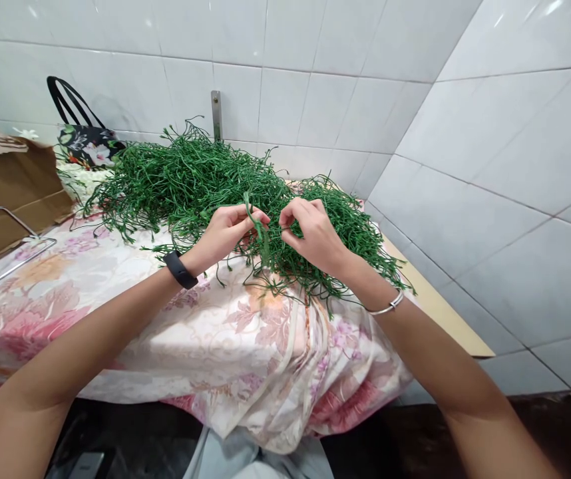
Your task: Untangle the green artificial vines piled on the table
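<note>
My left hand (pixel 228 229) pinches a small bunch of green stems (pixel 261 241), thin and plastic-looking, between thumb and fingers. Close beside it on the right, my right hand (pixel 315 234) has thumb and forefinger drawn together in a pinch. Whatever sits between those fingertips is too small to make out. Just behind both hands spreads a large tangled pile of green stems (pixel 186 176) with little forked tips. More of the same stems (pixel 355 233) lie behind and to the right of my right hand.
A floral cloth (pixel 166 332) covers the table and hangs in folds at the front. On the left stand a cardboard box (pixel 16 193), a metal wire frame (pixel 30 236) and a black floral bag (pixel 88 143). White tiled walls (pixel 305 106) close off the back and right. A phone-like object (pixel 87 466) lies below.
</note>
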Demonstrator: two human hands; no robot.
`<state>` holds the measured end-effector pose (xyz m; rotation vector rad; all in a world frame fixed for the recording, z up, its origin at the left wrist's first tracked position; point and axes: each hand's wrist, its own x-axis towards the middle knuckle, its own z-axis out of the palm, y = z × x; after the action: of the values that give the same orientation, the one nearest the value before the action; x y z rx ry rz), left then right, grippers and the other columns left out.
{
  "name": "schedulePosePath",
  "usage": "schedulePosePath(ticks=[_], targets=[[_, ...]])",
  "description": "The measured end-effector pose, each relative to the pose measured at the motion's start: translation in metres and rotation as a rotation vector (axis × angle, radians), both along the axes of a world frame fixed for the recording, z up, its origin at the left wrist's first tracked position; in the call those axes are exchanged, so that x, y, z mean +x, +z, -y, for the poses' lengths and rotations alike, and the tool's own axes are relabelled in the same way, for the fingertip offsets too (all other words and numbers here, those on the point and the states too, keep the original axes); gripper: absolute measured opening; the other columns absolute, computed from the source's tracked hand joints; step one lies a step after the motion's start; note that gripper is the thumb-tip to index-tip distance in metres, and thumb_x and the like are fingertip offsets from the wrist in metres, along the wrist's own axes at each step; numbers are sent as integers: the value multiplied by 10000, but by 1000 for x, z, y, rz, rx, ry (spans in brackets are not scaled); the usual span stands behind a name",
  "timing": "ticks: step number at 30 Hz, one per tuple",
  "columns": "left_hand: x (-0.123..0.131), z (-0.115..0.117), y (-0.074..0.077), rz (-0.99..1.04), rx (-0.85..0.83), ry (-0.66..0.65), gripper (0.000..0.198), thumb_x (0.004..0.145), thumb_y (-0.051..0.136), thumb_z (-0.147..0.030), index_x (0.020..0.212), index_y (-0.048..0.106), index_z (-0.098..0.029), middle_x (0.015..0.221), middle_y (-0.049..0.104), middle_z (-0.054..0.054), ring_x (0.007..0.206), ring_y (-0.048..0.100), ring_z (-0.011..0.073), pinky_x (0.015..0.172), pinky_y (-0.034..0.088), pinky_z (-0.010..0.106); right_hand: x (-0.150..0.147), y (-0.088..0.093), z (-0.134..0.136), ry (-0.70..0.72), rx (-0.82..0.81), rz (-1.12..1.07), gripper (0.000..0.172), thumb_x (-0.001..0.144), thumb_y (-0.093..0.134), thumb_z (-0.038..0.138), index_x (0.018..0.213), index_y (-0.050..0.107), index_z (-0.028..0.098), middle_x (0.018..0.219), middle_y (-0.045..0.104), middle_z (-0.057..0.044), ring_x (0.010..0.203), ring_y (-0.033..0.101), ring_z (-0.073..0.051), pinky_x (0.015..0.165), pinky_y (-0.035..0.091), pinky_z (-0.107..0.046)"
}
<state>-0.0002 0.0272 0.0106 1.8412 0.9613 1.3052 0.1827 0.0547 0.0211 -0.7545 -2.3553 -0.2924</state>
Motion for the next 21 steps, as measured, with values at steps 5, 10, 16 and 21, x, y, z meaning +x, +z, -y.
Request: schedulePosePath(ticks=[5,10,16,21], targets=[[-1,-3,-2,55,-2,-9,258,781,531,-362,820,638,-130,764,615,47,621,530,91,541,423,203,5,5,-1,4,27,-16,81,823,402,183,847,479,180,812,560,-20,768,495,-126,761,282,-279],[0,-3,-3,115,12,-56,203,778,545,-322,815,623,-138,738,601,16,645,535,83,619,448,207,3,6,6,63,-20,-2,192,870,376,315,808,499,181,788,578,-2,760,502,-111,767,274,-280],[1,-3,-4,71,29,-39,250,737,594,-337,882,631,-137,739,622,20,671,561,95,671,461,228,2,0,0,29,30,68,169,855,418,307,819,538,193,820,608,-3,763,510,-114,788,278,-286],[0,-2,-5,78,34,-137,305,711,621,-338,935,615,-132,894,642,67,794,586,130,723,457,243,1,-2,-2,18,91,117,200,853,413,334,832,545,185,848,610,-23,782,509,-125,800,284,-293]])
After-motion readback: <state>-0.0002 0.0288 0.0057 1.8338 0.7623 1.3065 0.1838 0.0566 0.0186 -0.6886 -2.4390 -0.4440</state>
